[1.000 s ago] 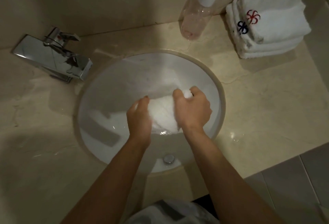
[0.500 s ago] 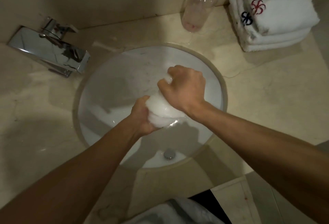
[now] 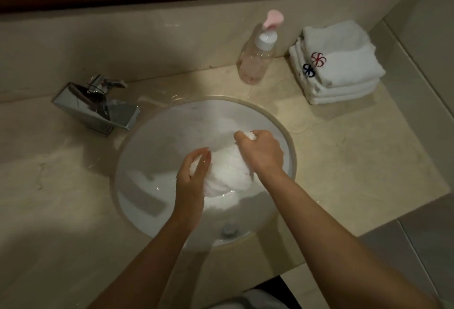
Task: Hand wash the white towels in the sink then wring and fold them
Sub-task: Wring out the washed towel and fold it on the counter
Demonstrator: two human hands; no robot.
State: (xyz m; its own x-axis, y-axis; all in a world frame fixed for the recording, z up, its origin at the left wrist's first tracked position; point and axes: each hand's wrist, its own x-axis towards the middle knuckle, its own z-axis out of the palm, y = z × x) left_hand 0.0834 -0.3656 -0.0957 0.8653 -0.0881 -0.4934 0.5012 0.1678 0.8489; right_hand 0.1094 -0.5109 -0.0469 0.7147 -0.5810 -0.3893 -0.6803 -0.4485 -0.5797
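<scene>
Your right-hand fingers point(image 3: 242, 137) were curled tight round the upper end of the wet towel point(image 3: 227, 171), with a tuft of white cloth showing between thumb and forefinger. Your right hand point(image 3: 261, 152) therefore gripped the towel firmly. Your left-hand fingers point(image 3: 202, 161) were bent loosely and lay against the left side of the bundle; a little cloth showed between them, but whether they clasped it or merely touched it could not be told. Your left hand point(image 3: 190, 183) sat lower and nearer your body than the right.

The towel was bunched into a lump between both hands, inside the sink point(image 3: 172, 137), over shallow water near the bowl's middle. The drain point(image 3: 229, 230) lay below your wrists.

Compared with half a second before, your right hand had dropped from its raised, twisted position above the left, and your forearms ran more nearly parallel. The left hand, previously clenched under the bundle, had loosened.

The faucet point(image 3: 98, 106) stood on the counter point(image 3: 344, 149) left of the sink. A soap bottle point(image 3: 256, 59) stood behind the bowl, and a stack of folded towels point(image 3: 336, 63) lay just right of it, apart from the bottle.
</scene>
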